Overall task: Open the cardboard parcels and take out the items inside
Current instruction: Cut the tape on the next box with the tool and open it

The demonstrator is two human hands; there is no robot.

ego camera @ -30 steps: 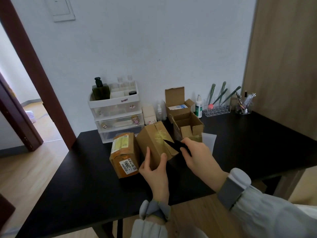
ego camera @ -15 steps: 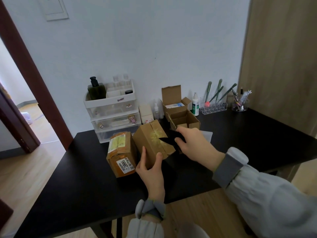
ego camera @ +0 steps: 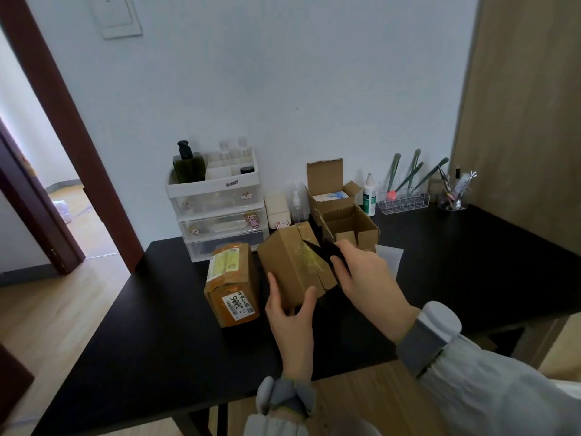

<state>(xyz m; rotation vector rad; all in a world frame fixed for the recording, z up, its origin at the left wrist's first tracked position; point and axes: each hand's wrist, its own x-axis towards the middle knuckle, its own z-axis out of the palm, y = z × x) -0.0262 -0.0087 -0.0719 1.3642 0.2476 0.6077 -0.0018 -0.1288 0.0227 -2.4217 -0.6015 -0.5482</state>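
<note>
A brown cardboard parcel (ego camera: 290,262) with yellowish tape on top stands tilted on the black table (ego camera: 157,325). My left hand (ego camera: 290,322) grips its near end, thumb on the left side and fingers on the right. My right hand (ego camera: 366,276) holds a black knife (ego camera: 323,250) whose blade lies across the taped top seam. To the left lies a second sealed parcel (ego camera: 232,284), wrapped in orange tape with a white label. Behind stand two opened boxes (ego camera: 352,226), the farther one (ego camera: 333,190) holding a white and blue item.
A white drawer organiser (ego camera: 217,206) with bottles on top stands at the back by the wall. A spray bottle (ego camera: 368,196), a clear rack of brushes (ego camera: 404,199) and a cup of tools (ego camera: 454,196) line the back right. A doorway opens on the left.
The knife blade has slid farther along the parcel's taped top seam towards the back, and the flaps at the near end have started to part. My left hand keeps its grip.
</note>
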